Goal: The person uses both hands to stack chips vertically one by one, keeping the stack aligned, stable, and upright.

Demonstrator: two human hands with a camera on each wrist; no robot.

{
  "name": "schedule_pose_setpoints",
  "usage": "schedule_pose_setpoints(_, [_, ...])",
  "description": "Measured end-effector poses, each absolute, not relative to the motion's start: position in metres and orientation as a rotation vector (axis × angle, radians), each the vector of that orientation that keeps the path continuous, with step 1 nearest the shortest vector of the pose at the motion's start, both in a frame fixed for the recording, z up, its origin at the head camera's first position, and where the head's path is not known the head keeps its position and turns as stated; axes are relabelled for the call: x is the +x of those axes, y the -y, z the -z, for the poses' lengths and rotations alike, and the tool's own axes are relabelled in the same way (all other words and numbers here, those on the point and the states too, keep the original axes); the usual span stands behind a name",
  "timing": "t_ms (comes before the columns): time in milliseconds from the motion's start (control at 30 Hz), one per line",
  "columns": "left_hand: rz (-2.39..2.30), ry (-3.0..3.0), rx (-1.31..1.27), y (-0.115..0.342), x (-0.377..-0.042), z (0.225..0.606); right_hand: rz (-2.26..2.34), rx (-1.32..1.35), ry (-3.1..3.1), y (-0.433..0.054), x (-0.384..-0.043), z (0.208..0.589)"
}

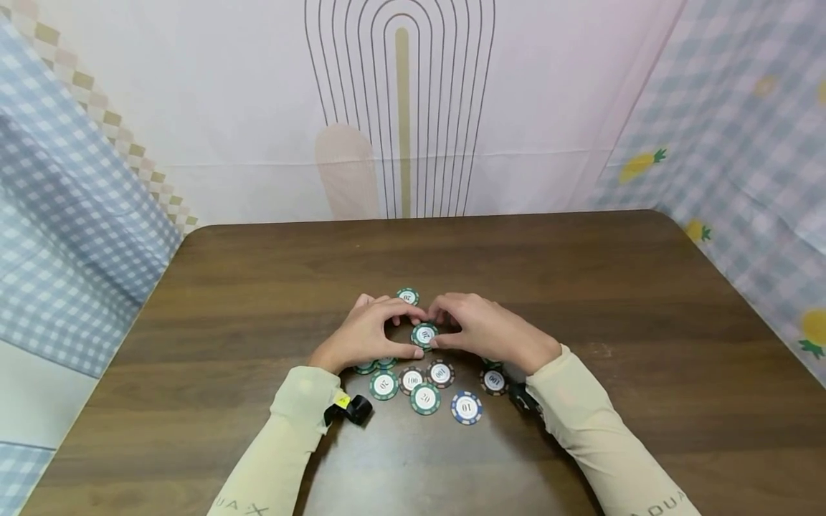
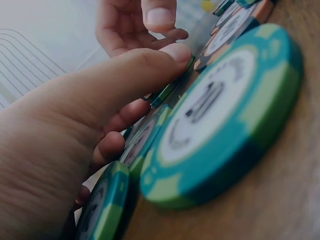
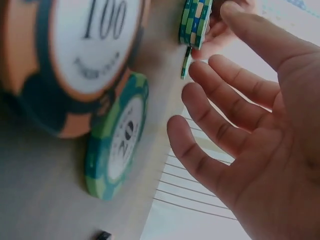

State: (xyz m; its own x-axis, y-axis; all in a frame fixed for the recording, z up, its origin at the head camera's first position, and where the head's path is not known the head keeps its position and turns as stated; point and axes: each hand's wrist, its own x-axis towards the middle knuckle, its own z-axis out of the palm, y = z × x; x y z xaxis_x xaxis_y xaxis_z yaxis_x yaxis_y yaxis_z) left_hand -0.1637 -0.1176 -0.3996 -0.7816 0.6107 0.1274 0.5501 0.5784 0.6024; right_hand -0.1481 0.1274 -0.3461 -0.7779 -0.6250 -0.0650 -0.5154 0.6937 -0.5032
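A short stack of poker chips (image 1: 424,334) with a green 20 chip on top stands between my hands in the head view. My left hand (image 1: 371,331) holds it, thumb at the near side and index finger curving behind. In the right wrist view the stack's edge (image 3: 195,22) has green and blue bands. My right hand (image 1: 480,328) is at the stack's right side, thumb tip overlapping its edge in the head view. Its fingers (image 3: 205,120) are spread and loosely bent in the right wrist view. A green 20 chip (image 2: 210,110) lies close below the left thumb.
Nearer me lie two green 20 chips (image 1: 383,385), brown-black 100 chips (image 1: 441,373) and a blue 10 chip (image 1: 466,408). Another green chip (image 1: 408,294) lies behind the hands. Two green chips show partly beneath the left hand. Patterned curtains surround the wooden table (image 1: 258,265).
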Motion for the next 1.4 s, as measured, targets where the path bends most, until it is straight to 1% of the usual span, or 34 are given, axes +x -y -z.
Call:
schedule_pose_setpoints(300, [-0.929,-2.738,1.079,0.116,-0.164,0.401,0.708,-0.928,-2.669,-0.133,-0.142,0.351])
schedule_pose_setpoints(500, [-0.921,-2.736,1.043,0.121,-0.161,0.401,0.744,-0.91,-2.669,-0.144,-0.134,0.351])
schedule_pose_setpoints(733, [-0.956,-2.721,1.049,0.121,-0.161,0.401,0.852,-0.84,-2.711,-0.169,-0.13,0.351])
schedule_pose_setpoints(900, [-0.97,-2.705,1.052,0.117,-0.163,0.4,0.84,-0.768,-2.763,-0.19,-0.126,0.351])
schedule_pose_setpoints(1067, [-0.981,-2.69,1.06,0.114,-0.164,0.4,0.771,-0.816,-2.806,-0.21,-0.12,0.353])
schedule_pose_setpoints(1200, [-0.983,-2.698,1.065,0.114,-0.164,0.401,0.718,-0.84,-2.837,-0.219,-0.115,0.354])
schedule_pose_setpoints(1400, [-0.986,-2.701,1.06,0.116,-0.163,0.402,0.728,-0.769,-2.858,-0.225,-0.11,0.355])
